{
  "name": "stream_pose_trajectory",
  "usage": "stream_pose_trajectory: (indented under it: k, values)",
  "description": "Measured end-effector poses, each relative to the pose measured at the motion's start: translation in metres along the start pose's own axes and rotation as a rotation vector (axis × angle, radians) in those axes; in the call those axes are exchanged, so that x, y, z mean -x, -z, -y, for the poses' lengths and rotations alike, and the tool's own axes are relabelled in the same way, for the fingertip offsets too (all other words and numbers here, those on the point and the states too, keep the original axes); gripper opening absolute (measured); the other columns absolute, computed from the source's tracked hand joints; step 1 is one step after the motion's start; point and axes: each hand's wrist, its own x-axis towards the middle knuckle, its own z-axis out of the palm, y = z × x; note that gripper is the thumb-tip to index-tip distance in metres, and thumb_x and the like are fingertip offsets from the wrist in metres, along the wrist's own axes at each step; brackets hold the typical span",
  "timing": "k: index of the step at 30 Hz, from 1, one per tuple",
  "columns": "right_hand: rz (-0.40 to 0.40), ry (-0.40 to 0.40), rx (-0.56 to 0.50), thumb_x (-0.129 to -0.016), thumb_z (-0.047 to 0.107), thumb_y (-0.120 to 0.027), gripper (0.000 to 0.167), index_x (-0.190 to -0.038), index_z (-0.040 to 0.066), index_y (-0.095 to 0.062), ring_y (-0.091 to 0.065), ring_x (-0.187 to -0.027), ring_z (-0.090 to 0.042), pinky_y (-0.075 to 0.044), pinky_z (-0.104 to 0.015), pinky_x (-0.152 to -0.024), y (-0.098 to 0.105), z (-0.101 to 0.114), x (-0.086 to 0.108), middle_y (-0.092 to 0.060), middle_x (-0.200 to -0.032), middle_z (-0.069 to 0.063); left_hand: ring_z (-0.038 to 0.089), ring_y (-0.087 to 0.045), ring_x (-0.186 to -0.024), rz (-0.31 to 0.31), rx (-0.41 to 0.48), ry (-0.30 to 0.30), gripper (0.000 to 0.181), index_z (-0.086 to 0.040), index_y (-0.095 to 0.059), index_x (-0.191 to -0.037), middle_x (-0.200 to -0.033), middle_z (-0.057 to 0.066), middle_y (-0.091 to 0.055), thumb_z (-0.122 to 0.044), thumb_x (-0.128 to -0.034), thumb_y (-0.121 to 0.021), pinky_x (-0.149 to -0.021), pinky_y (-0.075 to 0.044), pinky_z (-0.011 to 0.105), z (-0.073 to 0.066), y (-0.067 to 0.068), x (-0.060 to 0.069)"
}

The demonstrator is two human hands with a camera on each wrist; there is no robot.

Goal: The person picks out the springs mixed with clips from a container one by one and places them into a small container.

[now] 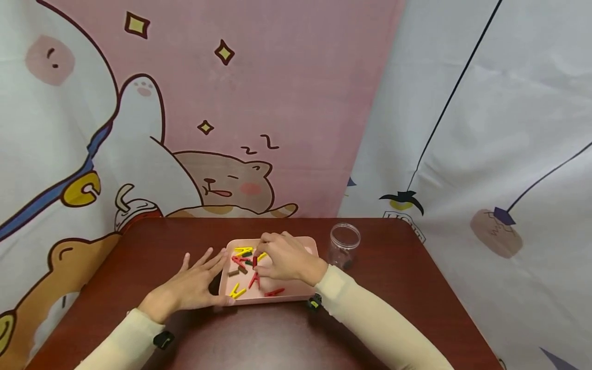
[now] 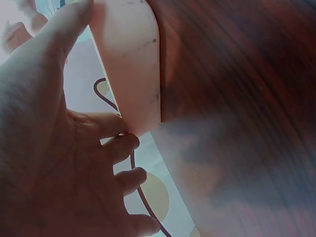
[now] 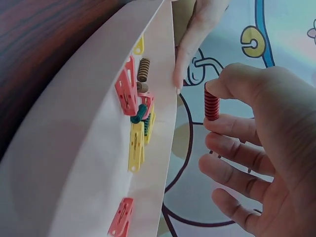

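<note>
My right hand (image 1: 287,258) pinches a red coil spring (image 3: 212,102) between thumb and forefinger, over the pink tray (image 1: 292,285). The other fingers of that hand spread loosely. My left hand (image 1: 194,283) touches the tray's left side, fingers spread and thumb at the near rim. Inside the tray lie yellow clothespins (image 1: 238,292), red clothespins (image 1: 275,292), brown springs (image 3: 143,70) and dark green springs (image 3: 138,114), mostly grouped toward the left. My right hand hides part of the tray's middle in the head view.
A clear plastic jar (image 1: 344,239) stands on the dark wooden table (image 1: 388,288) just right of the tray, with something dark at its bottom. Behind the table hangs a cartoon-printed cloth (image 1: 296,103).
</note>
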Motion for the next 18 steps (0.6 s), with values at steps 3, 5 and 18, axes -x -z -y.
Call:
stream_pose_trajectory:
  k: [3, 5, 18]
  values:
    - [-0.041, -0.029, -0.003, -0.103, 0.049, -0.085, 0.029, -0.121, 0.028, -0.090, -0.078, -0.118, -0.014, -0.059, -0.038, -0.096, -0.001, -0.002, 0.011, -0.080, -0.127, 0.007, 0.054, -0.021, -0.180, 0.018, -0.010, 0.006, 0.131, -0.010, -0.034, -0.184, -0.193, 0.016, -0.031, -0.090, -0.0897, -0.078, -0.133, -0.005, 0.096, 0.002, 0.000, 0.000]
    - [-0.060, -0.047, 0.018, -0.102, 0.052, -0.085, 0.029, -0.121, 0.030, -0.090, -0.078, -0.113, -0.015, -0.060, -0.037, -0.091, 0.002, -0.003, 0.016, -0.080, -0.126, 0.008, 0.054, -0.020, -0.181, 0.018, -0.011, 0.013, 0.131, -0.010, -0.034, -0.184, -0.194, 0.016, -0.030, -0.090, -0.0898, -0.079, -0.133, -0.005, 0.096, 0.003, 0.001, 0.000]
    - [-0.219, -0.067, 0.026, -0.095, 0.042, -0.094, 0.027, -0.115, 0.025, -0.090, -0.075, -0.108, -0.017, -0.060, -0.042, -0.093, 0.021, -0.030, 0.060, -0.078, -0.114, 0.006, 0.054, -0.019, -0.181, 0.012, -0.005, -0.002, 0.130, -0.009, -0.035, -0.184, -0.193, 0.016, -0.031, -0.088, -0.0901, -0.079, -0.133, -0.005, 0.095, 0.002, -0.001, 0.000]
